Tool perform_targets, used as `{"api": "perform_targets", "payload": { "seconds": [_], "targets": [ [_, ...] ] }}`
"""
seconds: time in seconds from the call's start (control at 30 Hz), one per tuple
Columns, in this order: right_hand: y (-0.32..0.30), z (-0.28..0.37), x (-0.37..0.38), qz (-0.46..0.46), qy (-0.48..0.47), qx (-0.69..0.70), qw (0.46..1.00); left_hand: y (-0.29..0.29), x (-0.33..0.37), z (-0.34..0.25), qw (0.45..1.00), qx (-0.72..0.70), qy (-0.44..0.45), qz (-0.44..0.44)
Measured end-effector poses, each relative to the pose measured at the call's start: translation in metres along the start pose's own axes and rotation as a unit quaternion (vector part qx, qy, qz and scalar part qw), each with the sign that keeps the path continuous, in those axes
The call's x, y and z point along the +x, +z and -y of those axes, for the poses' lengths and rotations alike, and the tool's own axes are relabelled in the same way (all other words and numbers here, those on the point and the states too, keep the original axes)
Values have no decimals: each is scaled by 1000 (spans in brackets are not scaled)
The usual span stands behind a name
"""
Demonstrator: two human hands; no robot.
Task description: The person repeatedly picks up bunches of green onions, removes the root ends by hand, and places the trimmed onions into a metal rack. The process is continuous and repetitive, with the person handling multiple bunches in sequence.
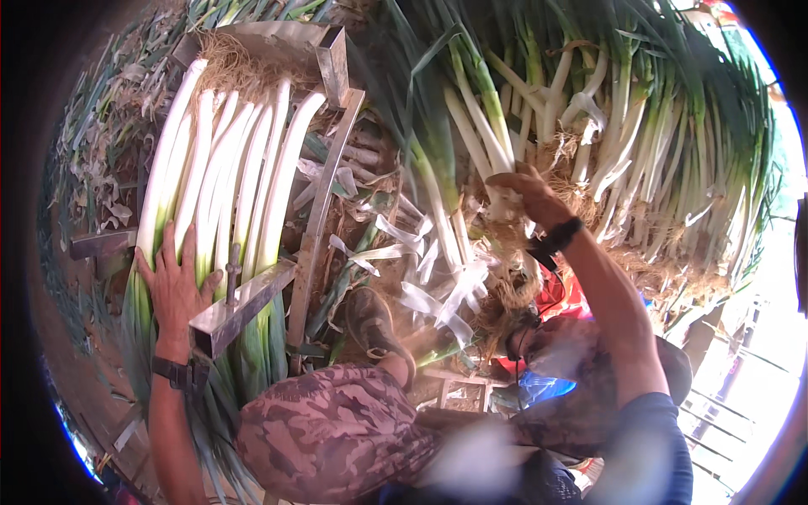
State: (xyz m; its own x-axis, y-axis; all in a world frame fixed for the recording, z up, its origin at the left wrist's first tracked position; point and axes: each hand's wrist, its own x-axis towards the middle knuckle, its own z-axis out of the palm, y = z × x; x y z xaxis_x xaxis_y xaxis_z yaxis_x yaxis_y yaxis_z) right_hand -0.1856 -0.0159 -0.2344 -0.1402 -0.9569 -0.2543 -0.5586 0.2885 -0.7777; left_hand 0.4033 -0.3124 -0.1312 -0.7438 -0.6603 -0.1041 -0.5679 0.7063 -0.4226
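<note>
My left hand (175, 282) lies with fingers spread on a row of long white green onions (223, 168), where the stalks turn green. The row rests in a metal rack (318, 210), its roots (231, 63) against a metal end plate (273, 40). To the right, my right hand (532, 195) is closed around the lower white end of a green onion (484, 135), just above its roots. That stalk leans against a large pile of unpeeled green onions (665, 143) with leaves pointing away from me. Part of the right hand's grip is hidden behind its own fingers and wrist.
Peeled white skins (446, 290) litter the ground between rack and pile. My shoe (370, 324) stands beside the rack, below my camouflage trousers (328, 429). Red plastic (566, 296) and blue plastic (543, 387) show under my right arm. More leaves and scraps (93, 168) cover the far left.
</note>
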Motion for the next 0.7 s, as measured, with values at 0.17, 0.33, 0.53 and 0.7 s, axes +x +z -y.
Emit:
{"api": "perform_targets", "payload": {
  "seconds": [0.17,0.33,0.53,0.7],
  "targets": [
    [-16,48,-88,25,-90,332,938,-10,-1,-7,999,-22,-16,-27],
    [18,92,-147,-23,258,539,801,-46,-2,-5,988,-143,-17,55],
    [-19,143,-168,-20,-50,365,929,-144,-19,20,941,-337,-37,2],
    [-59,214,-223,52,-54,542,837,-272,-50,-3,925,-362,-18,-112]
  ]
}}
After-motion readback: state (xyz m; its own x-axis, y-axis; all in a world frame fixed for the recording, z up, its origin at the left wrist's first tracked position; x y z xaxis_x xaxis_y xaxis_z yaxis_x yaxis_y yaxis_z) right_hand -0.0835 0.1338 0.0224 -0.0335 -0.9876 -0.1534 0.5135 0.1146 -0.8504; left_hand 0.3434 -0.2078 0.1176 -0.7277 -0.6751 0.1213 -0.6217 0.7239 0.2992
